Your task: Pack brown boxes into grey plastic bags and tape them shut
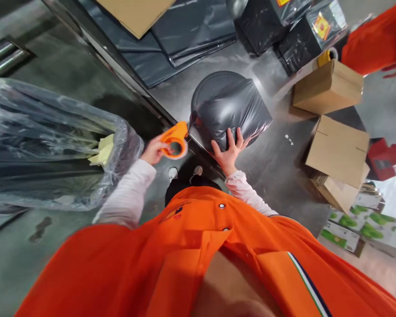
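Observation:
My left hand (155, 149) is closed around an orange tape dispenser (179, 130), whose nose touches or nearly touches the left side of a black plastic-wrapped bundle (224, 103). The bundle lies on the dark metal table (273, 154), close to its edge. My right hand (229, 154) rests with spread fingers on the near side of the bundle. Whether tape runs from the dispenser to the bundle is hard to make out.
Flat black bags (198, 31) and a cardboard sheet (137, 13) lie beyond. Wrapped black parcels (298, 46), a carton (328, 86) and stacked cardboard (338, 149) stand to the right, near another person's orange sleeve (374, 42). A plastic-lined bin (122, 132) is at left.

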### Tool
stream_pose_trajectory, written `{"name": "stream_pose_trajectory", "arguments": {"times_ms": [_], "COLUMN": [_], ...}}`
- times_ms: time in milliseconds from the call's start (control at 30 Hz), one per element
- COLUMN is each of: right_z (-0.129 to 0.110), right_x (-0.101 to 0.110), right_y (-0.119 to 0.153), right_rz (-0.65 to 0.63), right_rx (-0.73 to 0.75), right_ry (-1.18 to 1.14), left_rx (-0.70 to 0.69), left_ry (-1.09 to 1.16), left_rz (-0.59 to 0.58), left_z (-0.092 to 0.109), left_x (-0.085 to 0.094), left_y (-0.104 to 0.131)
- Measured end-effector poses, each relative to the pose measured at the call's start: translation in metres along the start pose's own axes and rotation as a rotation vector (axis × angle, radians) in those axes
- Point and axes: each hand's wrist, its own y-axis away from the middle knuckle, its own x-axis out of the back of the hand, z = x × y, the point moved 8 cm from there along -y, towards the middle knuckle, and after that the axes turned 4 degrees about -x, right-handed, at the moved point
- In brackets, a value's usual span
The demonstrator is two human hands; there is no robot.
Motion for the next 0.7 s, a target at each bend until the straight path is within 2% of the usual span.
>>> {"name": "stream_pose_trajectory", "arguments": {"times_ms": [67, 133, 200, 267, 333, 367, 433, 500, 567, 633, 700], "right_z": [-0.028, -0.055, -0.077, -0.095, -0.110, -0.116, -0.126, -0.132, -0.137, -0.137, -0.134], "right_x": [-0.007, -0.008, -0.005, -0.006, -0.017, -0.025, -0.041, -0.054, -0.062, -0.064, -0.063], "right_y": [0.001, -0.002, -0.009, -0.022, -0.040, -0.049, -0.066, -0.078, -0.084, -0.086, -0.087], "right_rz": [-0.027, -0.114, -0.203, -0.268, -0.303, -0.304, -0.273, -0.234, -0.222, -0.214, -0.201], "right_rx": [0.034, 0.172, 0.336, 0.484, 0.583, 0.603, 0.585, 0.539, 0.514, 0.511, 0.526], "right_ry": [0.098, 0.227, 0.344, 0.441, 0.514, 0.539, 0.566, 0.568, 0.556, 0.537, 0.528], "left_rx": [-0.071, -0.113, -0.135, -0.158, -0.180, -0.176, -0.143, -0.088, -0.034, -0.004, 0.055], "left_ry": [0.066, 0.097, 0.115, 0.134, 0.160, 0.172, 0.192, 0.201, 0.186, 0.147, 0.083], "left_rz": [0.157, 0.251, 0.256, 0.195, 0.106, 0.071, 0.042, 0.057, 0.068, 0.035, -0.065], "left_z": [-0.020, -0.018, 0.005, 0.036, 0.056, 0.057, 0.037, -0.001, -0.039, -0.057, -0.056], "left_x": [-0.008, -0.023, -0.033, -0.032, -0.020, -0.011, 0.008, 0.019, 0.017, 0.003, -0.016], "left_y": [0.008, -0.018, -0.063, -0.102, -0.114, -0.106, -0.067, -0.014, 0.028, 0.039, 0.019]}}
